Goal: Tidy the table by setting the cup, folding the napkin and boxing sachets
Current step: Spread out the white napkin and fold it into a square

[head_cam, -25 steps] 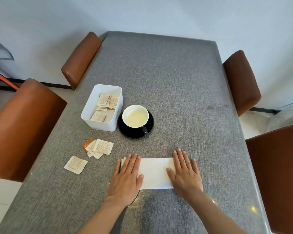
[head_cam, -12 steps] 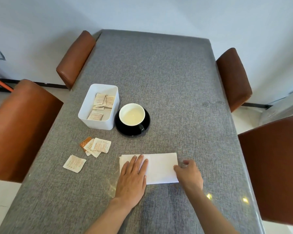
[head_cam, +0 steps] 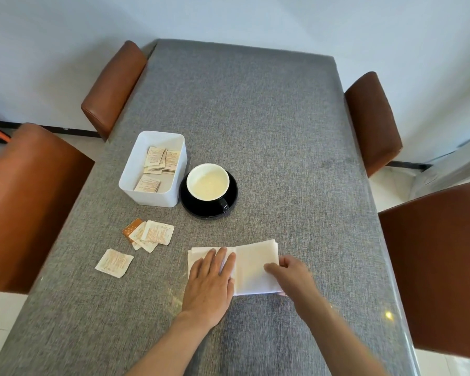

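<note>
While left hand (head_cam: 210, 284) flat-pins the napkin (head_cam: 255, 270), right hand (head_cam: 291, 272) pinches its edge mid-fold. Cup (head_cam: 208, 181) set; sachets (head_cam: 149, 234) left of napkin unboxed.

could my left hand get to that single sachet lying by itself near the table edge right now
Probably yes. The left hand lies flat on the napkin, and the lone sachet sits to its left with only bare tablecloth between. It would have to let go of the napkin first.
</note>
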